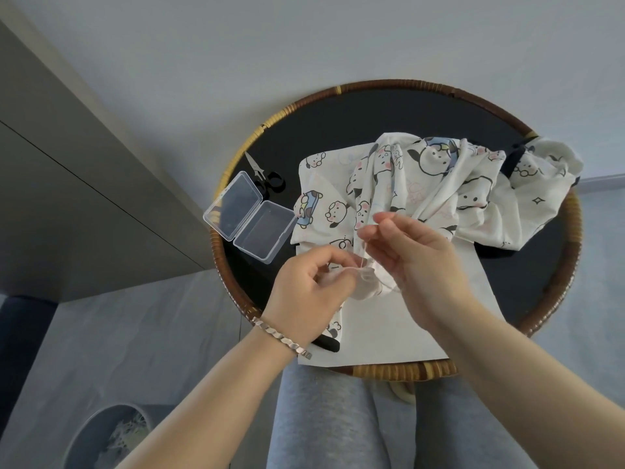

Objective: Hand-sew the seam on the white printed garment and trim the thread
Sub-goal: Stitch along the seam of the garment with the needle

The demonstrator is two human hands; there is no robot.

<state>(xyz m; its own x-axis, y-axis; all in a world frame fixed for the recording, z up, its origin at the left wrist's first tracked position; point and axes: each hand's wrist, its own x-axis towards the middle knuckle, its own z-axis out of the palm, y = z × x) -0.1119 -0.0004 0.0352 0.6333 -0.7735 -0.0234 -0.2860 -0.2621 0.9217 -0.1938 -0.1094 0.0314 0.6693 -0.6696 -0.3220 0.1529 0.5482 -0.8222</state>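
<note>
From the head view: the white printed garment (439, 184) lies bunched on a round, wicker-rimmed table (571, 231), its near edge lifted between both hands. The left hand (311, 286), wearing a bracelet (284, 336), has its fingers curled and pinches that garment edge. The right hand (416, 258) pinches the pale thread (363, 255) just above it. The scissors (267, 177) sit far left, beside an open clear box (248, 216).
</note>
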